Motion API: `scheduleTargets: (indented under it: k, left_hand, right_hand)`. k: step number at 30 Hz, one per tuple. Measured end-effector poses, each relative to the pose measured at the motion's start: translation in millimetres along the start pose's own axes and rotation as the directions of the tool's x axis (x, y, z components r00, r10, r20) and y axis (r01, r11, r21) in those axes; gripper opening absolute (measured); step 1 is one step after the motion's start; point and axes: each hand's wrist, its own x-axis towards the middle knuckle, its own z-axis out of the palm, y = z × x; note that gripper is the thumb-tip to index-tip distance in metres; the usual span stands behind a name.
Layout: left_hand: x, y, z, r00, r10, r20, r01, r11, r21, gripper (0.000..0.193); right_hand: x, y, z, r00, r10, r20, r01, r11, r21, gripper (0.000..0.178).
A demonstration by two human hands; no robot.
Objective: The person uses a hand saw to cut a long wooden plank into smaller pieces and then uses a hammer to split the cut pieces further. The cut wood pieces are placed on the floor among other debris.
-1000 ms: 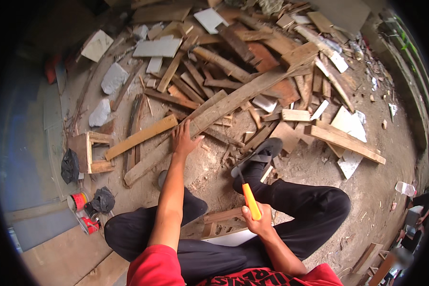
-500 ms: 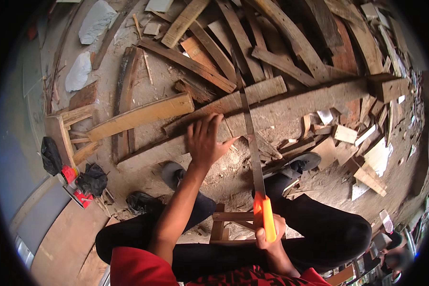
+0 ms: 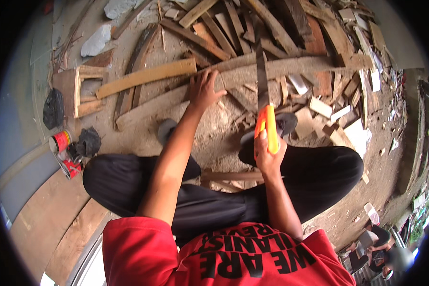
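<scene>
My right hand [image 3: 270, 159] is closed around the orange and yellow handle of a handsaw [image 3: 262, 86]. The blade points away from me and crosses over a long wooden beam [image 3: 291, 68] that lies from left to right. Left of the blade, my left hand [image 3: 206, 90] rests on the beam with fingers spread. A pencil-like dark line runs across the wood just right of that hand. Whether the teeth touch the wood, I cannot tell. A narrower board lies along the beam's far side, partly hidden by the left hand.
Beyond the beam is a pile of loose planks [image 3: 214, 33]. Wood offcuts [image 3: 321, 107] litter the ground at the right. On the left are a yellowish plank [image 3: 145, 78], a wooden frame [image 3: 76, 90], red cans [image 3: 60, 141] and black plastic bags [image 3: 54, 108]. Another person [image 3: 376, 243] is at lower right.
My right hand has pushed the saw forward, so its handle is nearer the beam. The left hand stays on the wood. The view has tilted toward my body.
</scene>
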Motion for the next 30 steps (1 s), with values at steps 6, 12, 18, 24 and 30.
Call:
scheduleTargets:
  k: [6,12,18,24,30]
  left_hand:
    - [-19.0,-2.4,-11.2,0.983,-0.149,0.104,0.095,0.908,0.407,0.094]
    - [-8.8,8.2,-46.7,0.969,-0.119,0.217,0.081,0.982,0.173,0.073]
    - [25.0,-9.5,-73.1,0.968,-0.184,0.174,0.202,0.975,-0.097,0.056]
    - [14.9,-58.6,-43.0,0.979,-0.190,-0.076,0.188,0.982,-0.037,0.065]
    - [-9.8,-28.1,-31.5,0.971,-0.185,-0.148,0.201,0.975,0.098,0.067]
  right_hand:
    - [-54.6,13.4,-29.0,1.000,-0.020,0.008,0.021,0.992,-0.125,0.036]
    - [-74.6,-4.1,-48.1,0.995,-0.082,0.048,0.090,0.973,-0.212,0.041]
    - [-98.9,-1.2,-28.4,0.997,-0.052,0.054,0.063,0.973,-0.223,0.049]
    - [-112.3,-6.6,-3.1,0.984,-0.050,0.173,0.097,0.957,-0.275,0.051]
    - [-107.0,8.7,-2.5,0.987,-0.025,0.160,0.082,0.928,-0.364,0.051]
